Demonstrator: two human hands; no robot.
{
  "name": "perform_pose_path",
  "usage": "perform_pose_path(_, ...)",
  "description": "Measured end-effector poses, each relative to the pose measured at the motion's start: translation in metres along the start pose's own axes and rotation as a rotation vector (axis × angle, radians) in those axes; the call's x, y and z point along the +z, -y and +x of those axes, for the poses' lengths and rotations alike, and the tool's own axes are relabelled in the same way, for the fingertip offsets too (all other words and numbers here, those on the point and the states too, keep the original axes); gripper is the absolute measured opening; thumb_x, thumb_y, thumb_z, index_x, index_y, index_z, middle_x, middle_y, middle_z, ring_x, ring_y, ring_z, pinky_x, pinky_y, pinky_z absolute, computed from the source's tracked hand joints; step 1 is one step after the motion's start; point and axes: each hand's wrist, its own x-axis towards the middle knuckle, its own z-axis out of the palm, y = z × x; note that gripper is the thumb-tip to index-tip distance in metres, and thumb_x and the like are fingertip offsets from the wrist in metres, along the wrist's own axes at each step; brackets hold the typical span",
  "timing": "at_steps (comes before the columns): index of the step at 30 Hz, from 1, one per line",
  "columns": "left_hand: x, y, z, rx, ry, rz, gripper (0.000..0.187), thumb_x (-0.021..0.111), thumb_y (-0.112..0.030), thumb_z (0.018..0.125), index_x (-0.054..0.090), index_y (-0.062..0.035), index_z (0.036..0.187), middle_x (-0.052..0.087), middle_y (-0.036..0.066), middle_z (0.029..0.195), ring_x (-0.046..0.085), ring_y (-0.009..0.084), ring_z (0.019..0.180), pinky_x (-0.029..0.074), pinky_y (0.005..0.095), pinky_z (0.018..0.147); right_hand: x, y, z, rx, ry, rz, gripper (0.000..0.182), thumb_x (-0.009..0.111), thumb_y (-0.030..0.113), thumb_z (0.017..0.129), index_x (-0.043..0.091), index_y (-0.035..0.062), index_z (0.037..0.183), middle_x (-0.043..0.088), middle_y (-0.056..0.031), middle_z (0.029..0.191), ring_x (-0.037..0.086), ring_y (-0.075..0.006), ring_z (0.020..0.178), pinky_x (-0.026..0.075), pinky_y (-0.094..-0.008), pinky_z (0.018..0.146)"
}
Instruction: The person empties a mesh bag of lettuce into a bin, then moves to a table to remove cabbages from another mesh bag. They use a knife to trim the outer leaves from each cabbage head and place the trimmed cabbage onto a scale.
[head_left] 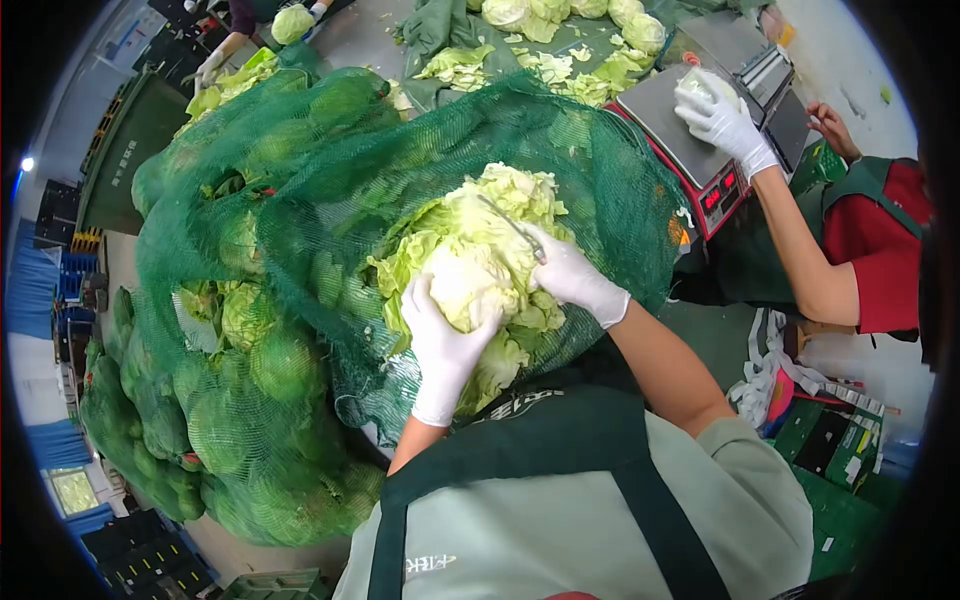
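In white gloves, both my hands work over an open green mesh bag [345, 210]. My left hand [445, 325] is wrapped around the near side of a pale, trimmed cabbage [465, 280]. My right hand [575, 278] is closed on a knife [512, 222], whose thin grey blade points up and left over the far side of the cabbage. Loose green leaves [515, 190] lie behind and around the head, some under my hands. The knife's handle is mostly hidden in my fingers.
Full mesh bags of cabbages [250, 400] are piled at left. Right, a co-worker's gloved hand [715, 115] rests on a wrapped cabbage on a red-framed scale [680, 140]. Cabbages [545, 15] and scraps cover the far table. Another person handles a cabbage [292, 24] at top left.
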Motion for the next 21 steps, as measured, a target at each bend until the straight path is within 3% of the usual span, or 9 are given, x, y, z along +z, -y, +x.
perform_pose_path(4, 0.0, 0.012, -0.014, 0.031, -0.036, -0.076, 0.098, 0.09, -0.025, 0.066, 0.033, 0.0011, 0.141, 0.043, 0.02, 0.133, 0.044, 0.0343, 0.127, 0.039, 0.0438, 0.109, -0.003, 0.008, -0.006, 0.043, 0.049, 0.121, 0.082, 0.067, 0.004, 0.077, 0.037, 0.0106, 0.153, 0.067, -0.0158, 0.109, 0.067, -0.0276, 0.087, 0.055, -0.0363, 0.081)
perform_pose_path(7, -0.004, 0.042, -0.022, -0.058, -0.01, -0.369, 0.101, 0.089, -0.016, 0.065, 0.028, -0.002, 0.144, 0.042, 0.015, 0.138, 0.043, 0.0271, 0.132, 0.035, 0.042, 0.114, -0.001, 0.007, 0.003, 0.08, 0.052, 0.13, 0.081, 0.066, 0.001, 0.079, 0.038, 0.0106, 0.153, 0.066, -0.0133, 0.104, 0.067, -0.0201, 0.073, 0.056, -0.0339, 0.063)
perform_pose_path(10, -0.02, 0.07, -0.037, -0.248, 0.019, -0.85, 0.103, 0.092, -0.018, 0.064, 0.03, -0.0043, 0.145, 0.043, 0.016, 0.141, 0.046, 0.0299, 0.132, 0.037, 0.0419, 0.114, 0.001, -0.013, 0.017, 0.11, 0.053, 0.504, 0.084, 0.063, -0.005, 0.079, 0.035, 0.0149, 0.156, 0.058, -0.0039, 0.081, 0.048, -0.0085, 0.043, 0.044, -0.0268, 0.04)
perform_pose_path(11, -0.023, 0.095, -0.047, -0.26, 0.062, -0.906, 0.106, 0.09, -0.013, 0.065, 0.026, -0.0066, 0.15, 0.042, 0.016, 0.146, 0.046, 0.0299, 0.136, 0.039, 0.042, 0.114, -0.003, -0.018, 0.022, 0.177, 0.028, 0.595, 0.074, 0.063, 0.0, 0.083, 0.04, 0.0122, 0.152, 0.063, -0.0056, 0.091, 0.054, -0.009, 0.047, 0.046, -0.0264, 0.039)
perform_pose_path(14, -0.064, 0.09, -0.059, -0.48, 0.197, -0.999, 0.111, 0.087, -0.009, 0.069, 0.019, -0.0072, 0.156, 0.038, 0.016, 0.153, 0.04, 0.0303, 0.142, 0.037, 0.0433, 0.116, -0.019, -0.005, 0.009, 0.057, -0.214, 0.311, 0.069, 0.065, 0.005, 0.085, 0.042, 0.0116, 0.15, 0.066, -0.0087, 0.091, 0.064, -0.0147, 0.057, 0.05, -0.0297, 0.044)
perform_pose_path(16, -0.072, 0.088, -0.063, -0.44, 0.256, -1.13, 0.112, 0.084, -0.008, 0.072, 0.014, -0.0083, 0.159, 0.033, 0.015, 0.158, 0.038, 0.0308, 0.144, 0.035, 0.0443, 0.117, -0.016, 0.002, 0.006, -0.376, -0.707, -0.429, 0.064, 0.066, 0.009, 0.086, 0.045, 0.0123, 0.147, 0.069, -0.0126, 0.098, 0.069, -0.0197, 0.066, 0.054, -0.0331, 0.053)
perform_pose_path(17, -0.071, 0.089, -0.064, -0.445, 0.258, -1.173, 0.112, 0.084, -0.009, 0.073, 0.014, -0.0083, 0.159, 0.032, 0.014, 0.158, 0.039, 0.0309, 0.144, 0.035, 0.0442, 0.117, -0.014, 0.016, -0.004, -0.383, -0.715, -0.429, 0.062, 0.067, 0.015, 0.087, 0.047, 0.0139, 0.145, 0.069, -0.0158, 0.108, 0.071, -0.0253, 0.077, 0.058, -0.0377, 0.067)
perform_pose_path(21, -0.06, 0.084, -0.066, -0.486, 0.176, -1.145, 0.115, 0.085, -0.013, 0.073, 0.009, -0.0071, 0.159, 0.033, 0.017, 0.156, 0.04, 0.0305, 0.142, 0.036, 0.0429, 0.117, 0.03, 0.062, -0.026, -0.39, -0.102, -0.169, 0.064, 0.072, 0.028, 0.087, 0.048, 0.0148, 0.145, 0.067, -0.0152, 0.115, 0.07, -0.0249, 0.087, 0.057, -0.0392, 0.08)
